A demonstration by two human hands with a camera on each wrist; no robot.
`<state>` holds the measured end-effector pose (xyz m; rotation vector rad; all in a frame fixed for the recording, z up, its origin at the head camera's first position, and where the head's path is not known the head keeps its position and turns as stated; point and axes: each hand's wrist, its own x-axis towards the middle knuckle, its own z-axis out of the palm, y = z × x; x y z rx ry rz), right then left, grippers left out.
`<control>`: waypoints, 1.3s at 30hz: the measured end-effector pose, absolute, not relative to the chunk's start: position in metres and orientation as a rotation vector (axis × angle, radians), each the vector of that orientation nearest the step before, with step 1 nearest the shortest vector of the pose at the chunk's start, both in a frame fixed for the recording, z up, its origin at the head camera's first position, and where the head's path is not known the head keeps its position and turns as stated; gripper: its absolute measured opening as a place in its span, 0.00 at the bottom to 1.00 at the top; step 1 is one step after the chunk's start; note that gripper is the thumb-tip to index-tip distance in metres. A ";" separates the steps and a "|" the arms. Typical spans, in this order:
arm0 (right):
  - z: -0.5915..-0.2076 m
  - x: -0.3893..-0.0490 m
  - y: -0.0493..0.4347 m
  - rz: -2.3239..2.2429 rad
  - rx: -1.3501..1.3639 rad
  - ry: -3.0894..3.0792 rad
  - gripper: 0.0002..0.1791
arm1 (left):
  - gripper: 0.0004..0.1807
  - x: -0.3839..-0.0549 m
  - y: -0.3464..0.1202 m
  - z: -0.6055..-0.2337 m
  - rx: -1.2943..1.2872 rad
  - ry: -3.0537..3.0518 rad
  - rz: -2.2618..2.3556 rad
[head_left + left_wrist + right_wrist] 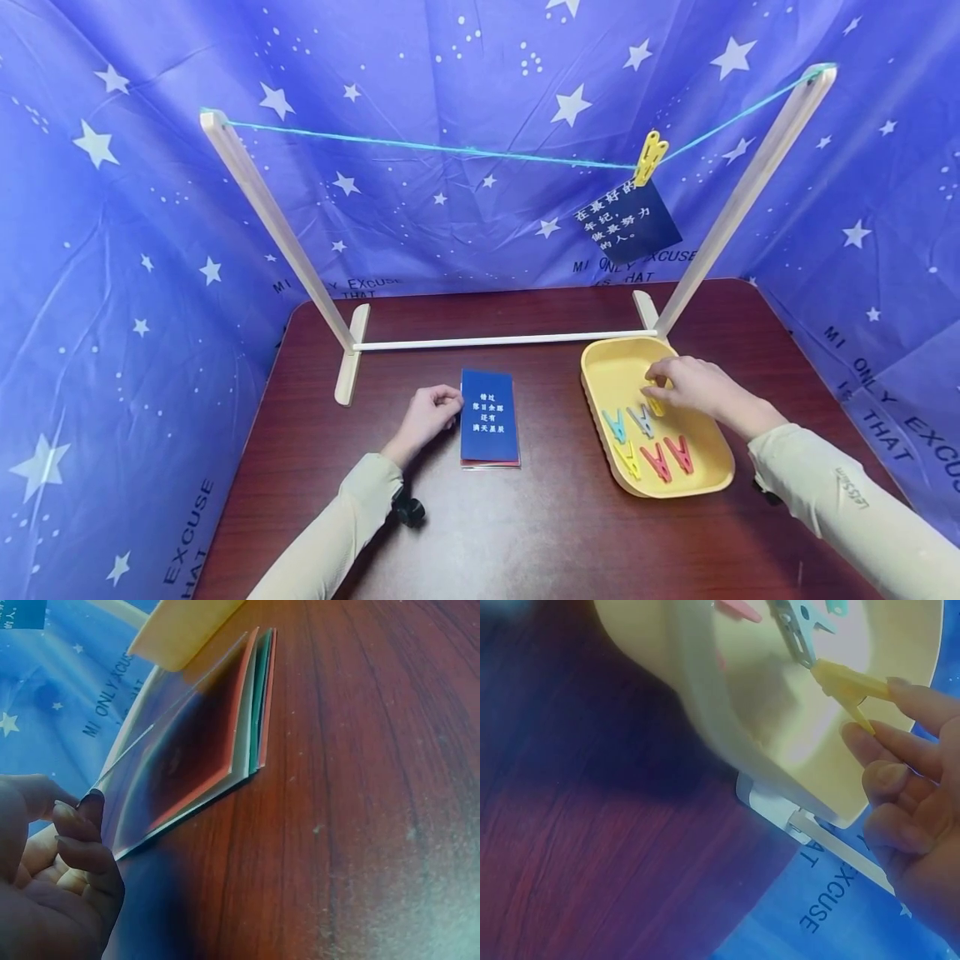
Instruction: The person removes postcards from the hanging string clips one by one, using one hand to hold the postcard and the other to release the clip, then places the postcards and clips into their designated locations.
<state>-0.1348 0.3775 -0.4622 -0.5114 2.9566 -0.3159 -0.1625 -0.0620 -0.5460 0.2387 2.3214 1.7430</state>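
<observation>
In the head view, my left hand (432,412) is at the left edge of a stack of cards topped by a dark blue card (487,417) with white writing. Thumb and fingers pinch that top card's edge, which stands slightly raised from the stack (202,757) in the left wrist view. Over the yellow tray (712,479), my right hand (693,387) pinches a yellow clothespin (847,682) by its handle ends. A grey clothespin (642,420) lies close to its tip. Blue, yellow and red clothespins (656,462) lie lower in the tray.
A wooden frame with two posts (281,225) stands behind, a turquoise string (420,145) between their tops. From it a yellow clothespin (649,158) holds a dark card (630,223), tilted. A white rod (502,340) joins the feet. Blue star-patterned cloth surrounds the brown table (540,533).
</observation>
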 end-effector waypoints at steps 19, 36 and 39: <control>-0.472 -0.132 0.374 -0.297 -0.532 2.971 0.08 | 0.04 -0.162 -0.064 -0.550 0.225 2.478 1.584; -0.482 -0.128 0.369 -0.292 -0.303 2.905 0.18 | 0.03 -0.158 -0.061 -0.548 0.190 2.520 1.497; -0.482 -0.126 0.367 -0.288 -0.295 2.900 0.19 | 0.04 -0.157 -0.061 -0.550 0.192 2.522 1.488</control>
